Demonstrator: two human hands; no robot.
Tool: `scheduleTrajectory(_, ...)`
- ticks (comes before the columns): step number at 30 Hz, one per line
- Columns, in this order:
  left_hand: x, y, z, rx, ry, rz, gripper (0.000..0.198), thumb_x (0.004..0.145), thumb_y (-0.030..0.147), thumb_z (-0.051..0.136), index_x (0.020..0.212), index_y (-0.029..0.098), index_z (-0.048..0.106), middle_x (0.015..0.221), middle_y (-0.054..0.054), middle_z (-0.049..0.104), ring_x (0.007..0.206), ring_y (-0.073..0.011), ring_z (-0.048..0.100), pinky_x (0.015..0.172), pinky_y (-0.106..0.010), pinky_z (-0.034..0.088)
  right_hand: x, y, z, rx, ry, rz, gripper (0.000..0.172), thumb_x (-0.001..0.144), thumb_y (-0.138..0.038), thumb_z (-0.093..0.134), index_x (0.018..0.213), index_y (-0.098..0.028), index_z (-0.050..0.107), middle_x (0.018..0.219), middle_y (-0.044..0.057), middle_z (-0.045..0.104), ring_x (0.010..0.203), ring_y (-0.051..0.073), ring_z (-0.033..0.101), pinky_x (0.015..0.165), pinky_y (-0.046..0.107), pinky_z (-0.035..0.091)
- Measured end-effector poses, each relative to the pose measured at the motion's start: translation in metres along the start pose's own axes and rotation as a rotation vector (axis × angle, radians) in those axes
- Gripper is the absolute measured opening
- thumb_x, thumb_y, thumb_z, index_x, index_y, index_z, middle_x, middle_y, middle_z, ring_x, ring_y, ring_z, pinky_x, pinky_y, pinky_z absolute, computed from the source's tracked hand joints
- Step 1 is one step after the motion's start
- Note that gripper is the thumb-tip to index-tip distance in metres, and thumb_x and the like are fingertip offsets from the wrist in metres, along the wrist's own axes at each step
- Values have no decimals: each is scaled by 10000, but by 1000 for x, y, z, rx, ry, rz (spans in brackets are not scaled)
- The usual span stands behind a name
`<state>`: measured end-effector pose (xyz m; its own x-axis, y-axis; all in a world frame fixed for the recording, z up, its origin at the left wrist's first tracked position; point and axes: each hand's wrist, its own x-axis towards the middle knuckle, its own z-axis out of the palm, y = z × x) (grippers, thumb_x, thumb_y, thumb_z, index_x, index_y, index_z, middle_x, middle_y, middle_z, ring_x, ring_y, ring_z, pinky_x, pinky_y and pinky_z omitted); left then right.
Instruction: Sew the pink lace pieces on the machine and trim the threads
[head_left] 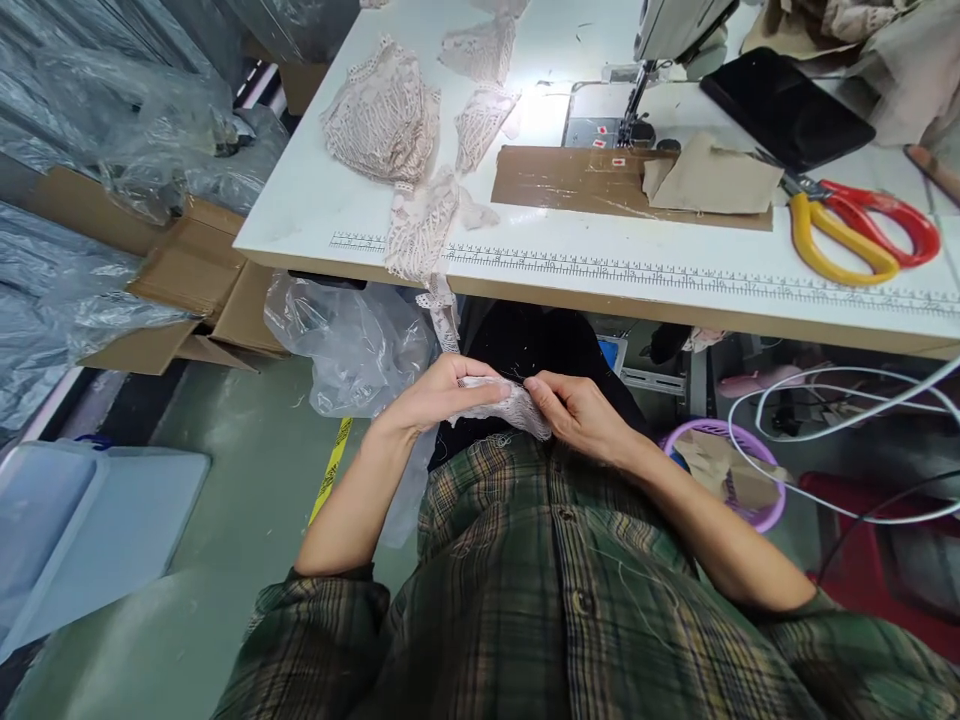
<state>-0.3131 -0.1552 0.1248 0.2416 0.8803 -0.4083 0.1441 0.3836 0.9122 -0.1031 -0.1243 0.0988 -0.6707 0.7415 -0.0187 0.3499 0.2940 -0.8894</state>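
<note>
Over my lap, my left hand is closed on a piece of pale pink lace fabric, thumb on top. At the other end of the piece, my right hand pinches its edge between thumb and fingers. A lace strip hangs over the table edge toward my left hand; whether it joins the held piece is hidden. On the table, more lace pieces lie in a chain leading to a bunched lace pile.
A sewing machine stands on the white table. Near it lie brown cardboard, red-and-yellow scissors and a black phone. Below are a purple basket, white cable, plastic bag and open carton.
</note>
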Motion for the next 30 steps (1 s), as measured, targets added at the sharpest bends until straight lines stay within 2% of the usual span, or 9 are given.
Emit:
scheduleTrajectory(5,3,-3,3,-16,26,-7,295,734,409,763,744,116,739,647,-22,649,572,-95,532,534,-203,398,2,5,8,85,23,99,449,977,-524,360,668,-205,429,583,-44,405,539,101,348,532,258,268)
scheduleTrajectory(11,-12,12,-6,66,-5,71,282,743,424,742,774,145,763,687,-47,694,593,-124,564,543,-225,420,-4,-2,4,398,-207,180,381,887,-579,556,825,-212,473,622,-69,374,494,83,318,439,219,292)
scheduleTrajectory(14,-30,48,-35,219,56,156,239,747,401,744,754,163,746,649,-27,667,576,-117,543,516,-213,407,-2,-13,-13,301,-88,114,327,917,-524,540,836,-208,525,665,-35,452,552,104,400,489,229,362)
scheduleTrajectory(18,-36,125,-99,531,343,349,160,728,327,773,736,169,748,679,-25,663,659,-149,604,662,-271,495,7,-33,-47,62,142,-91,212,951,-389,529,846,-213,585,722,1,550,628,129,492,563,246,410)
scheduleTrajectory(22,10,193,-168,982,408,545,98,781,190,675,813,145,756,728,-19,628,766,-177,640,873,-406,504,25,-37,-82,-102,324,-222,117,922,-298,569,832,-226,592,705,1,573,610,134,514,582,264,419)
scheduleTrajectory(24,49,211,-196,1184,411,543,284,870,171,471,833,96,742,748,-3,604,868,-174,664,965,-426,451,35,-30,-94,-164,392,-221,110,914,-293,573,825,-229,585,712,7,589,620,145,537,591,275,423)
scheduleTrajectory(26,91,219,-217,1349,308,541,618,864,94,82,918,-49,681,842,-7,567,1026,-143,640,974,-436,378,44,-21,-102,-216,446,-198,112,907,-297,579,818,-229,582,719,12,604,622,153,554,593,285,428)
scheduleTrajectory(28,131,220,-234,1440,310,528,323,815,136,464,993,96,731,896,-27,664,969,-195,662,976,-393,442,49,-13,-107,-237,472,-172,110,904,-299,586,818,-230,590,714,11,613,603,154,562,581,288,432)
scheduleTrajectory(30,159,216,-244,1478,377,556,343,753,150,610,1082,131,707,1020,-82,674,1031,-249,636,973,-407,452,51,-9,-109,-222,472,-152,99,905,-295,587,829,-234,604,722,12,630,602,158,583,565,286,440)
